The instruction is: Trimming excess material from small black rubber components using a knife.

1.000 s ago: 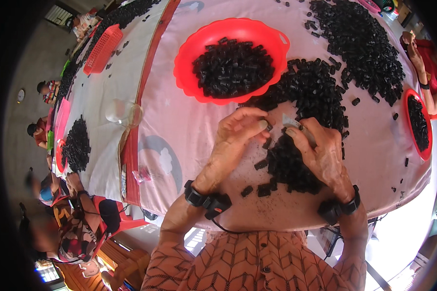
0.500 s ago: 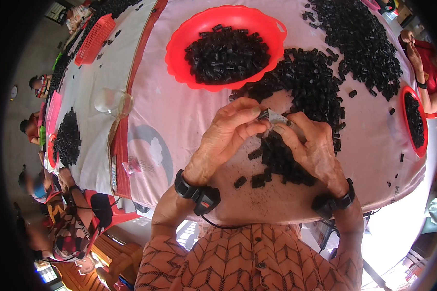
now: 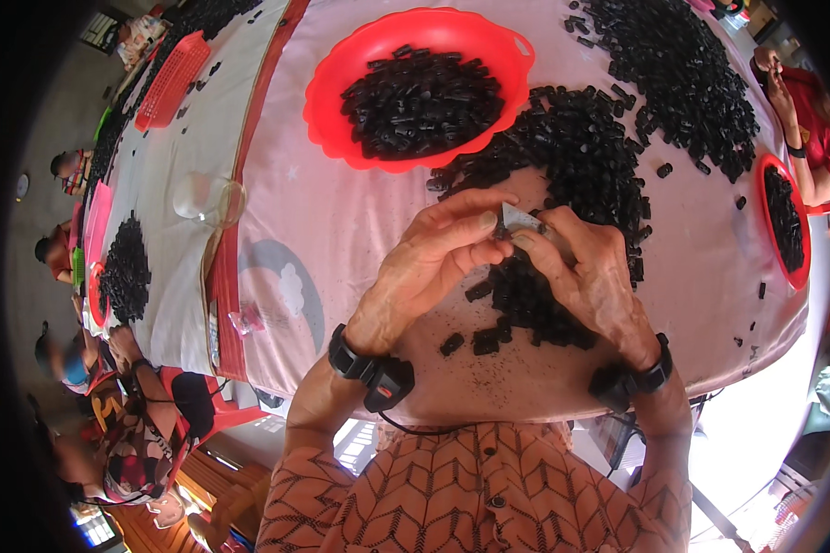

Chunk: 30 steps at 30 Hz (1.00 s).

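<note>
My right hand (image 3: 588, 267) is closed, pinching a small flat grey metal blade (image 3: 518, 218) between thumb and fingers. Against the blade's left side, the thumb and fingers of my left hand (image 3: 431, 253) close on a small black plastic piece (image 3: 501, 230), mostly covered by the fingertips. Both hands meet above the pink tablecloth (image 3: 378, 212). Loose black pieces (image 3: 539, 309) lie beneath and beside my right hand. Beyond my hands spreads a larger heap of the same pieces (image 3: 590, 152). Dark crumbs are scattered on the cloth near me.
A red scalloped basin (image 3: 321, 120) of black pieces stands ahead. Another heap (image 3: 682, 83) lies far right, near a red bowl (image 3: 768, 221) and a person in red (image 3: 825, 138). To the left are a clear container (image 3: 207, 200), a red basket (image 3: 168, 88) and several people.
The fingers of my left hand have opened out slightly around the black piece, with the index finger straighter. The blade has tilted a little. The whole view has shifted slightly.
</note>
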Each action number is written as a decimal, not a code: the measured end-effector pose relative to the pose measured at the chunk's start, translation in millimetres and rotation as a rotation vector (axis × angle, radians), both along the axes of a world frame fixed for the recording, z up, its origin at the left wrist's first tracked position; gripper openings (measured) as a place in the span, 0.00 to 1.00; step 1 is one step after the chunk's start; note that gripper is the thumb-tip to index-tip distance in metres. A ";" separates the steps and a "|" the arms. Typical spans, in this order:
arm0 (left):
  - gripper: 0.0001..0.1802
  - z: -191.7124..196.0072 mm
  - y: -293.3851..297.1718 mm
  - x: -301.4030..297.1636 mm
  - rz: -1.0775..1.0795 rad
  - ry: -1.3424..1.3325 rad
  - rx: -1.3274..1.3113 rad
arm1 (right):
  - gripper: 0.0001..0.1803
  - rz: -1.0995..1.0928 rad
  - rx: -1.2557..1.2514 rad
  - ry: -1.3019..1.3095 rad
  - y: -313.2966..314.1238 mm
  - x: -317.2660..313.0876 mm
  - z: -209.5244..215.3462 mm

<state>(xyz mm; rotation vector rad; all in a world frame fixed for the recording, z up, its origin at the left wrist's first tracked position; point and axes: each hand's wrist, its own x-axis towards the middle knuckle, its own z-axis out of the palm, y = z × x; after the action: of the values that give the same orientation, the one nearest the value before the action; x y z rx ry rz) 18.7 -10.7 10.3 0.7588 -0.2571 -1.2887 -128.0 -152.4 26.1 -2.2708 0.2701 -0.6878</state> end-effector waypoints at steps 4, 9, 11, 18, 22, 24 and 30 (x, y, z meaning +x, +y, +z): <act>0.16 0.5 2.1 -0.1 0.018 -0.015 -0.021 | 0.12 -0.010 0.037 0.040 0.3 0.1 9.5; 0.16 -2.1 1.5 0.6 0.028 -0.001 -0.034 | 0.12 0.000 0.157 0.069 0.4 -2.0 10.9; 0.15 -2.0 0.8 -0.7 0.001 0.007 -0.062 | 0.13 0.093 0.070 0.031 4.7 -2.6 9.3; 0.15 -3.8 0.8 -5.9 0.036 -0.004 -0.067 | 0.15 0.093 -0.012 -0.040 7.6 -1.6 1.5; 0.14 -1.1 -0.8 -9.4 0.048 0.033 -0.068 | 0.15 0.106 -0.012 -0.022 8.6 -2.2 2.8; 0.13 -4.9 0.2 -9.2 0.054 0.045 -0.065 | 0.15 0.104 -0.027 -0.013 8.9 -2.3 4.3; 0.11 -6.7 1.0 -11.0 0.088 0.050 -0.060 | 0.17 0.105 -0.077 0.003 8.6 -2.4 3.5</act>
<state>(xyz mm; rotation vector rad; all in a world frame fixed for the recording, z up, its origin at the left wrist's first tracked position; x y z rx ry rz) 7.7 -9.7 3.6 0.6793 -0.2186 -1.2098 -130.4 -143.8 29.6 -2.3406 0.1269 -0.6506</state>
